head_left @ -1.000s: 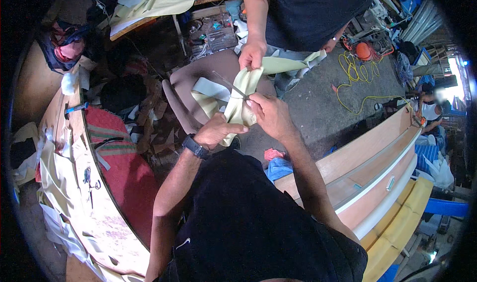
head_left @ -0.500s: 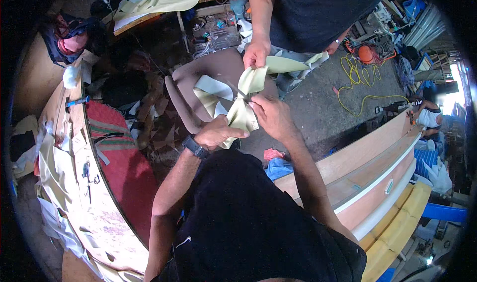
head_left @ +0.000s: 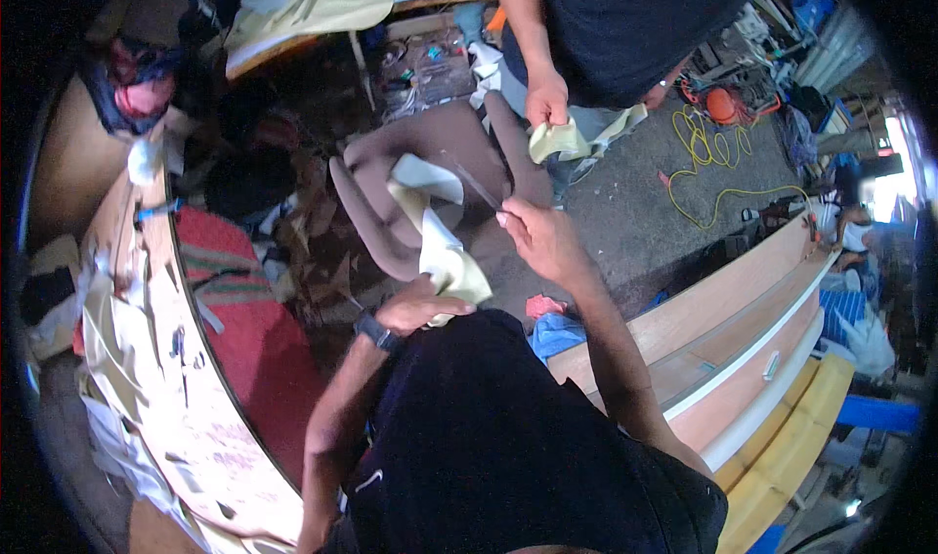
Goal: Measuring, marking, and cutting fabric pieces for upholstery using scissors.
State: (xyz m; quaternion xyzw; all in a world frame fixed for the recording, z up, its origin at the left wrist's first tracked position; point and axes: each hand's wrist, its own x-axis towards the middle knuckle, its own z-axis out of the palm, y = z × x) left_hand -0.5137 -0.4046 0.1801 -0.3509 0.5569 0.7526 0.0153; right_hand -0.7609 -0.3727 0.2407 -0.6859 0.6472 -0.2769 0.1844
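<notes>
Cream sheet was gripped at its near end by the left hand, so left was nearer: in contact. Long axis ran far and slightly left, far part seen over the brown chair; seat contact couldn't be told. Thin blade was held by the right hand, right of the sheet, tip pointed far-left. Second cream piece was pinched by the co-worker's hand, farther right.
</notes>
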